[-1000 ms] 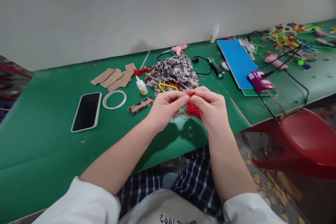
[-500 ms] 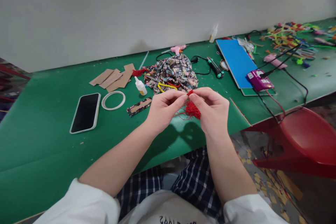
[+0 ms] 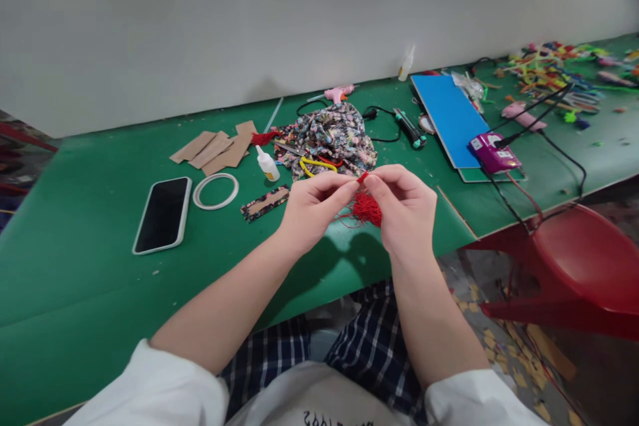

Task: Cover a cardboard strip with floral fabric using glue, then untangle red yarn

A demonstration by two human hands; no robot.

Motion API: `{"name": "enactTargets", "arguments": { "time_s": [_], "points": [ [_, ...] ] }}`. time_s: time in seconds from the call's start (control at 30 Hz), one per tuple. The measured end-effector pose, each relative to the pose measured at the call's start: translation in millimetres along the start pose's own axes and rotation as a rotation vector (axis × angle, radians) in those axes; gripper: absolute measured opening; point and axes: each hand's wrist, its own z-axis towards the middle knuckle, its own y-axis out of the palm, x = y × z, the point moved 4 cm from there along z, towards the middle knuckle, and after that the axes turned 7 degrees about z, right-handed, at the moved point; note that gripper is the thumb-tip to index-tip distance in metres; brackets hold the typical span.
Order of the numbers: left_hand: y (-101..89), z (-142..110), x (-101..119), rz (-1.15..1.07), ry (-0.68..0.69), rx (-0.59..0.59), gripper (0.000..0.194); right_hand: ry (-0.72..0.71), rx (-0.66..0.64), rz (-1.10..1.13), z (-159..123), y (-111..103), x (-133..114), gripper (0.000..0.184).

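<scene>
Both hands meet above the front edge of the green table (image 3: 90, 279). My left hand (image 3: 312, 210) pinches the top of a red thread tassel (image 3: 367, 208) with thumb and fingers pressed together. My right hand (image 3: 407, 210) is closed on the same tassel from the right, its fingertips at the small red tip. The loose red fringe hangs between my palms, partly hidden by the right hand. A few thin red threads trail toward the left hand.
A phone (image 3: 162, 213), a white ring (image 3: 215, 190), a glue bottle (image 3: 267, 164), cardboard strips (image 3: 214, 148) and floral fabric (image 3: 329, 136) lie beyond my hands. A blue board (image 3: 449, 116), a purple box (image 3: 492, 153), cables and pipe cleaners (image 3: 554, 66) lie right. A red chair (image 3: 584, 266) stands beside the table.
My hands with the tassel have risen slightly and the fingers have shifted a little at its tip. Everything on the table stays where it was.
</scene>
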Motion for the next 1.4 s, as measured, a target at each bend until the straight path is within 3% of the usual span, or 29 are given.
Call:
{"name": "enactTargets", "arguments": {
  "time_s": [0.23, 0.83, 1.03, 1.4],
  "points": [
    [-1.1, -1.0, -2.5, -0.002, -0.023, 0.003, 0.01, 0.064, 0.03, 0.012, -1.2, -0.2, 2.5, 0.004],
    [0.1, -1.5, -8.4, -0.09, -0.106, -0.002, 0.017, 0.052, 0.038, 0.036, -1.5, -2.8, 5.2, 0.005],
    [-0.3, -2.2, -6.3, -0.102, -0.119, -0.004, 0.019, 0.069, -0.045, 0.035, -1.0, 0.6, 4.4, 0.01],
    [-0.9, -0.3, 5.4, 0.051, 0.101, -0.035, 0.012, 0.191, -0.104, 0.202, -2.1, 3.8, 11.2, 0.017]
  ]
}}
